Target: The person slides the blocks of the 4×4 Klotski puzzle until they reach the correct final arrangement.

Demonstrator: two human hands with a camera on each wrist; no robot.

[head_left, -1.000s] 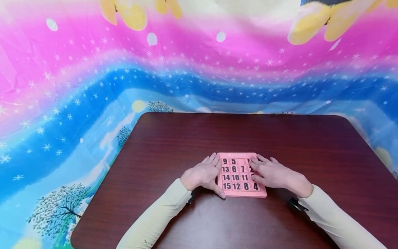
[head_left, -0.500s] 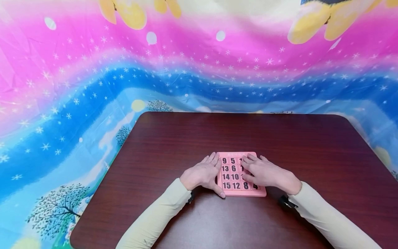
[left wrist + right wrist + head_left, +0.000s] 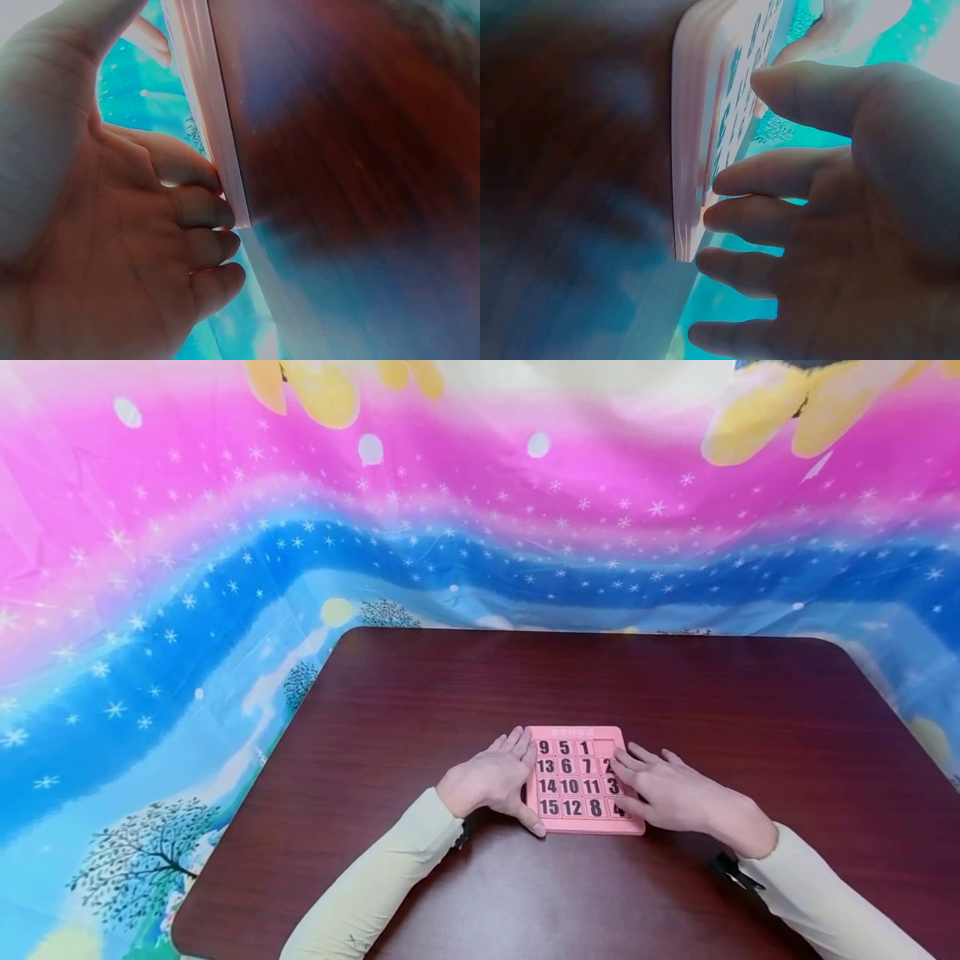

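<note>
A pink number sliding puzzle (image 3: 591, 827) lies flat on the table, its top row showing 9, 5, 1 and a gap at the right end. My left hand (image 3: 487, 781) rests along the puzzle's left edge, thumb at the near left corner. In the left wrist view, the fingertips (image 3: 225, 214) of that hand touch the puzzle's side (image 3: 217, 127). Over the right column lies my right hand (image 3: 678, 793), fingers extended and partly covering the 2, 3 and 4. The right wrist view has its thumb and index finger near the number tiles (image 3: 742, 90); contact is hard to tell.
The dark brown wooden table (image 3: 450, 685) has rounded corners. Behind it hangs a colourful printed cloth (image 3: 420, 552) with snowflakes and trees, reaching round both sides. Black wrist straps (image 3: 738, 870) show below the cream sleeves (image 3: 832, 893).
The 1 tile has slid left from the top right corner into the third place, leaving the gap in that corner. My right hand moved left with it, then back right. The left hand stays put.
</note>
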